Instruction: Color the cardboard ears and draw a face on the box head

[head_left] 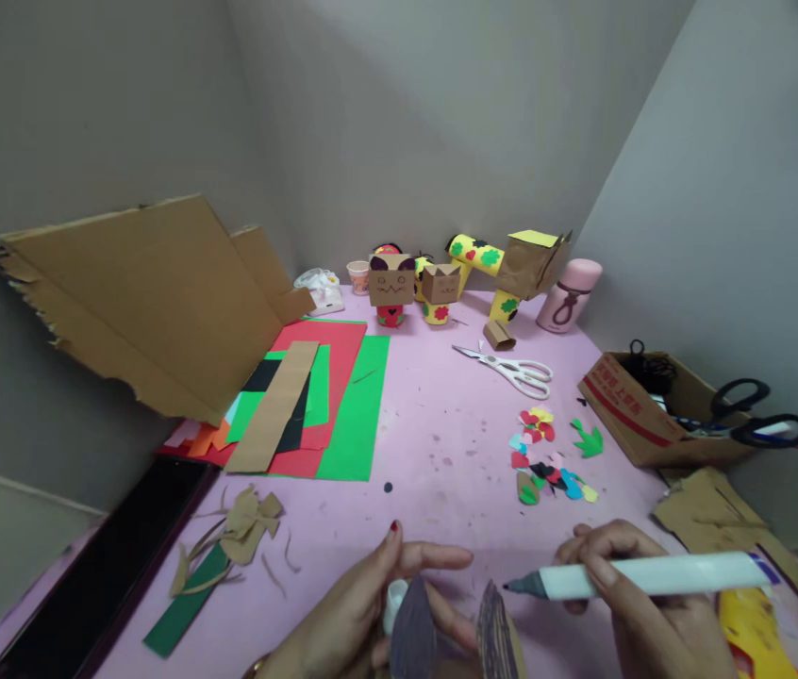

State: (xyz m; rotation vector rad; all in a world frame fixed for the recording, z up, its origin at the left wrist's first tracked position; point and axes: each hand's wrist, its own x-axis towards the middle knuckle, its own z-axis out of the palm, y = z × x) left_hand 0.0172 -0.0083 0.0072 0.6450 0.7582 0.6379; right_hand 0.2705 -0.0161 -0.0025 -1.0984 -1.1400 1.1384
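Red Chinese characters, too blurred to read with certainty, stand on the side of the box above a red stripe, while tiny marks on the bottle and purple print on the marker are illegible.

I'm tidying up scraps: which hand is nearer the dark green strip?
Left. Your left hand is right of the dark green strip; your right hand is farther right.
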